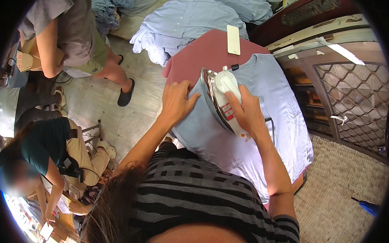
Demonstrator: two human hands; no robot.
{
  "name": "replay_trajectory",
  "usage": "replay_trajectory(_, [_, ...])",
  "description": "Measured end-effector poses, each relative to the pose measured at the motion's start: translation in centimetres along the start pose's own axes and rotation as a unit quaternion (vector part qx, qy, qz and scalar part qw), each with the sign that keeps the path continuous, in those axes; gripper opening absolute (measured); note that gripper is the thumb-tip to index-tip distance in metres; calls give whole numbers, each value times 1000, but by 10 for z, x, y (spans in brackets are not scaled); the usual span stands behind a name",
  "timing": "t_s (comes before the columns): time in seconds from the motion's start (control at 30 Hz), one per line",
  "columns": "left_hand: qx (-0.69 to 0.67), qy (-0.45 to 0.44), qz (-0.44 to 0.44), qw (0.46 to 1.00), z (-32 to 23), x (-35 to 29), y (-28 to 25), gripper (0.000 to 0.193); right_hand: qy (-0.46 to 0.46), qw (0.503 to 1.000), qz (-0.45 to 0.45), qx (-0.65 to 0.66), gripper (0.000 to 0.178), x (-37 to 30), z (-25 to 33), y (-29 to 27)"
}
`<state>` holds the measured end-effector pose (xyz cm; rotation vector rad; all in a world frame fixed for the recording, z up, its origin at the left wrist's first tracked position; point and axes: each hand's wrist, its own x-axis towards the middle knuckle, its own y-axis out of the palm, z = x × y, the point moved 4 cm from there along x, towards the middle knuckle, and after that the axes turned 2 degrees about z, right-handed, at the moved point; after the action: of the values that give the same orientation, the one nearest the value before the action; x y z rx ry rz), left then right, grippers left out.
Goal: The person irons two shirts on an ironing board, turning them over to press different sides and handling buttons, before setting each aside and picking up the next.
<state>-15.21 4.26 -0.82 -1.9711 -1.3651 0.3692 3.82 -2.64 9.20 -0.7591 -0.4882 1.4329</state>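
My right hand (248, 108) is closed round the handle of a white iron (225, 85) with a shiny metal soleplate. The iron is over a light blue shirt (250, 74), its tip pointing away from me; whether the whole soleplate touches the cloth I cannot tell. The shirt is spread on a board with a dark red cover (197, 53). At the shirt's left edge rests my left hand (174, 101), fingers bent and thumb apart on the cloth. A dark cord (271, 124) shows beside my right wrist.
A pale tag-shaped card (233, 39) lies on the red cover. Beyond it are heaped light blue shirts (185, 22). A standing person (77, 36) and a seated person (43, 146) are to the left. On the right stands a brown lattice-panelled door (354, 97).
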Motion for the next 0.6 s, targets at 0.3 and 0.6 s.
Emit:
replay_trajectory(0.3, [-51,3,-66,996,22,-38,-7,15,27,1000,2,6,45,41,14,6])
replay_trajectory(0.6, [-184,-52,-62,980,34,-46,1,12,-41,999,17,9,48,38,13,17])
